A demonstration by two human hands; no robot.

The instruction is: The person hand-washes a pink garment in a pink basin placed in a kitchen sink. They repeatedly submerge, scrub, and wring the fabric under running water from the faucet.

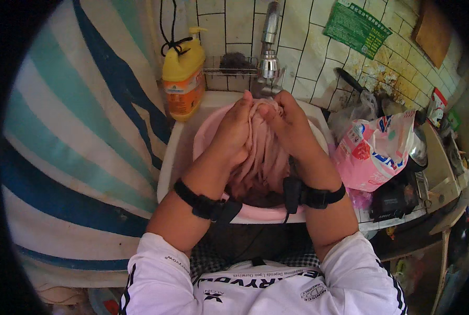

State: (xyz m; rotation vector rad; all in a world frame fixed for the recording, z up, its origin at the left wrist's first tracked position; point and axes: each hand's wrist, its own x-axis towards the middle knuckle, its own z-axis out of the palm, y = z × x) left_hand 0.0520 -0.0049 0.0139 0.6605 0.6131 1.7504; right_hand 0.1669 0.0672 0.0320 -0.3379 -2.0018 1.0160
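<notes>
A wet-looking pink cloth (pixel 264 157) hangs in folds from both of my hands. My left hand (pixel 238 126) grips its upper left side, thumb pointing up. On the upper right, my right hand (pixel 287 122) pinches the bunched top between thumb and fingers. The cloth's lower end drops into a pink plastic basin (pixel 207 130), where dark contents show underneath; what they are I cannot tell. That basin sits in a white sink (pixel 171 169). Just beyond my hands stands a chrome faucet (pixel 269 65). My forearms hide part of the basin's rim.
A yellow pump bottle (pixel 183 78) stands at the sink's back left corner, beside a striped curtain (pixel 81 130). Behind the basin a wire rack (pixel 230 71) holds a dark scrubber (pixel 235 62). On the right counter are a pink printed plastic bag (pixel 372 153) and a black box (pixel 394 199).
</notes>
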